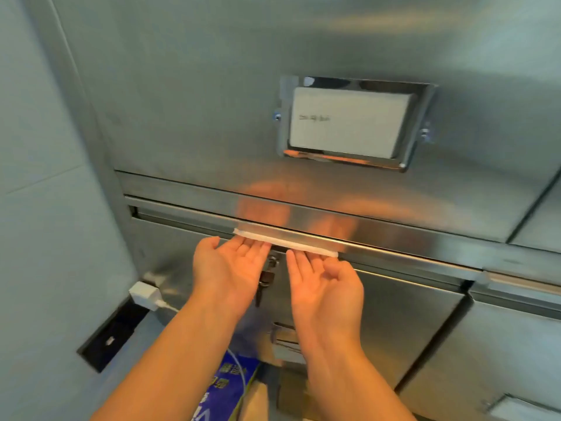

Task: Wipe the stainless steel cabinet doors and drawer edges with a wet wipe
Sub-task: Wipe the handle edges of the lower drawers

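We press the wipe (pixel 285 244) along the drawer edge (pixel 182 215), at twelve o'clock of our left hand (pixel 227 264) and right hand (pixel 324 282), fingers straight, clasping nothing. We'd best slide evenly toward three o'clock with steady pressure.

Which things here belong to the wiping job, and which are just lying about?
Job: wet wipe, drawer edge, cabinet door, left hand, right hand.
Lying about: keys in the lock, white charger plug, label card holder, blue packet.
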